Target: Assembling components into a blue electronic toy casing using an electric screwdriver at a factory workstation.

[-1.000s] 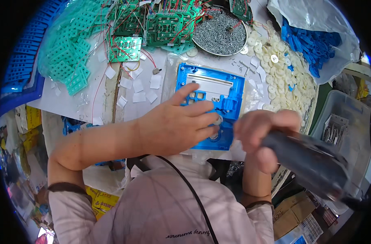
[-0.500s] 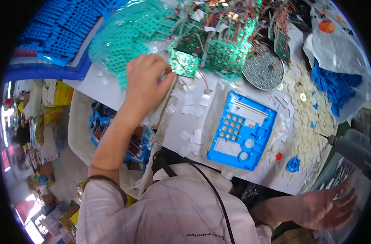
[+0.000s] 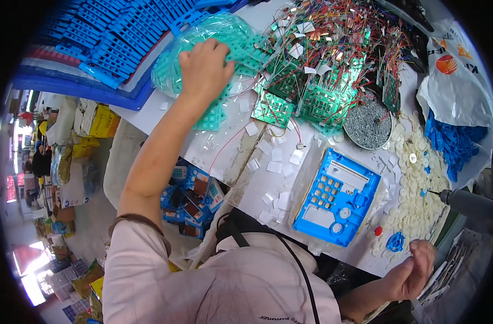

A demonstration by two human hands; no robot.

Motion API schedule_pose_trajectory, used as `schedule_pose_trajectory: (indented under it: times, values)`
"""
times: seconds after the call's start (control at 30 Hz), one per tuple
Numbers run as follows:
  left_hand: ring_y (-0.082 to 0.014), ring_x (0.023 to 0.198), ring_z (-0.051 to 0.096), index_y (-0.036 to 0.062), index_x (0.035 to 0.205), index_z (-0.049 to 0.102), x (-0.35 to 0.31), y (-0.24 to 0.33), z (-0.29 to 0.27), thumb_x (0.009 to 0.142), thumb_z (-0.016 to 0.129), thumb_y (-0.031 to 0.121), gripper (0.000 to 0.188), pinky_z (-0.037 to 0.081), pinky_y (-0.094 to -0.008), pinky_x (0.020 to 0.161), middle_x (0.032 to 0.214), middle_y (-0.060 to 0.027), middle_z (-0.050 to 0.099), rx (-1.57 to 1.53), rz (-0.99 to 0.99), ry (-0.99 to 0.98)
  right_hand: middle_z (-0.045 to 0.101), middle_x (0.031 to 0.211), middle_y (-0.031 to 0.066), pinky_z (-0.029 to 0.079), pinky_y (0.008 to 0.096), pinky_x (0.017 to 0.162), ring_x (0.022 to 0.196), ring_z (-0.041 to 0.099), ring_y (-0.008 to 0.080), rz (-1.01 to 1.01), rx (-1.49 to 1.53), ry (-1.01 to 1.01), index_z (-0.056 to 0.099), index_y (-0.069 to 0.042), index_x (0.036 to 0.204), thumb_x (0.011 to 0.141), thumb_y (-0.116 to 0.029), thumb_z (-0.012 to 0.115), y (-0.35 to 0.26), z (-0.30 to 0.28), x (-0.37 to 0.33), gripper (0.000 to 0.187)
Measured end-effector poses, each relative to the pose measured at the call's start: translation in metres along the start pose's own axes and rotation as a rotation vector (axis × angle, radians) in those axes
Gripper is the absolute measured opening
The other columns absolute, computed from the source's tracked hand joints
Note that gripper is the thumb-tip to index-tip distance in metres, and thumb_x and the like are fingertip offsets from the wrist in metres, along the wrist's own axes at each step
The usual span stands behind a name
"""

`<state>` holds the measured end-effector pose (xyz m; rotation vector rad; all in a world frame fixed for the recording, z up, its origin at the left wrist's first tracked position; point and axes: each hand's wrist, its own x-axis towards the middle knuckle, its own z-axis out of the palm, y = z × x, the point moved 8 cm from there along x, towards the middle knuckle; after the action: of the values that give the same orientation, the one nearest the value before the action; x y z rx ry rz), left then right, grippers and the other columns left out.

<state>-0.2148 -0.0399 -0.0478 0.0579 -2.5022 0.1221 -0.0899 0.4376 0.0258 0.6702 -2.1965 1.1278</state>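
At the far left of the worktable, my left hand [image 3: 206, 73] rests over a heap of green perforated rubber keypad sheets [image 3: 168, 70] in a clear plastic bag. Its thumb stands apart from the bent fingers; the fingertips are partly hidden, and I see nothing held. My right hand [image 3: 411, 272] is off the table's near right edge, its fingers loosely bent with the thumb apart and nothing visible in them. Between the hands, a blue plastic housing [image 3: 338, 197] with square key openings lies on the table. Green circuit boards [image 3: 273, 109] with thin wires lie right of my left hand.
A round dish of small metal screws [image 3: 368, 121] stands beside the boards. Pale round pieces [image 3: 411, 183] cover the right side, near a dark screwdriver-like tool [image 3: 465, 202]. Blue plastic strips [image 3: 117, 38] fill the far left. A bin of blue parts [image 3: 195, 200] sits below the table.
My left hand has moved from beside the circuit board onto the green keypad sheets. My right hand has drawn inward and its spread fingers have bent. The whole view has shifted.
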Motion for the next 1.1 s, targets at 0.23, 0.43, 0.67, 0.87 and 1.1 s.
schedule_pose_trajectory:
  times: [0.23,0.43,0.67,0.87,1.1]
  values:
    - [-0.0133,0.071,0.057,-0.0015,0.100,0.069,-0.045,0.018,-0.051,0.093,0.066,0.021,0.024,0.044,-0.0281,0.065,0.082,-0.0023,0.064,-1.152,-0.661,-0.404,0.064,0.079,0.0118,0.047,0.0353,0.067,0.071,0.057,0.0239,0.182,0.263,-0.177,0.067,0.002,0.101,0.086,-0.003,0.056,-0.016,0.061,0.006,0.020]
    - [-0.0150,0.095,0.060,-0.0022,0.104,0.067,-0.083,0.128,-0.089,0.094,0.063,0.006,0.014,0.049,-0.0324,0.081,0.104,-0.0065,0.062,-1.619,-0.297,-0.427,0.067,0.076,0.0111,0.046,0.0236,0.060,0.058,0.059,0.0122,1.278,1.270,-0.685,0.048,0.003,0.137,0.106,-0.025,0.048,-0.003,0.187,-0.030,0.043]
    - [-0.0150,0.103,0.058,0.0005,0.112,0.065,-0.110,0.186,-0.094,0.100,0.058,0.009,0.016,0.047,-0.0329,0.090,0.112,-0.0069,0.061,-1.925,-0.107,-0.837,0.057,0.134,0.0152,0.046,0.0323,0.093,0.112,0.056,0.0219,0.676,0.912,-0.729,0.062,-0.005,0.130,0.098,-0.020,0.057,0.010,0.181,-0.016,0.035]
    - [-0.0092,0.090,0.056,0.0019,0.126,0.056,-0.168,0.235,-0.088,0.101,0.061,0.016,0.030,0.047,-0.0285,0.078,0.115,-0.0031,0.059,-2.368,-0.424,-1.535,0.067,0.115,0.0138,0.049,0.0379,0.086,0.104,0.064,0.0272,0.216,1.027,-0.732,0.073,-0.006,0.102,0.082,-0.008,0.073,-0.016,0.145,0.003,0.020]
    - [-0.0138,0.079,0.057,0.0019,0.114,0.066,-0.124,0.169,-0.069,0.084,0.065,-0.003,0.031,0.047,-0.0256,0.068,0.102,-0.0086,0.065,-1.329,-0.053,-0.690,0.066,0.088,0.0102,0.050,0.0404,0.074,0.084,0.063,0.0333,0.081,0.211,-0.950,0.067,-0.005,0.097,0.080,-0.012,0.075,0.010,0.143,0.020,0.020]
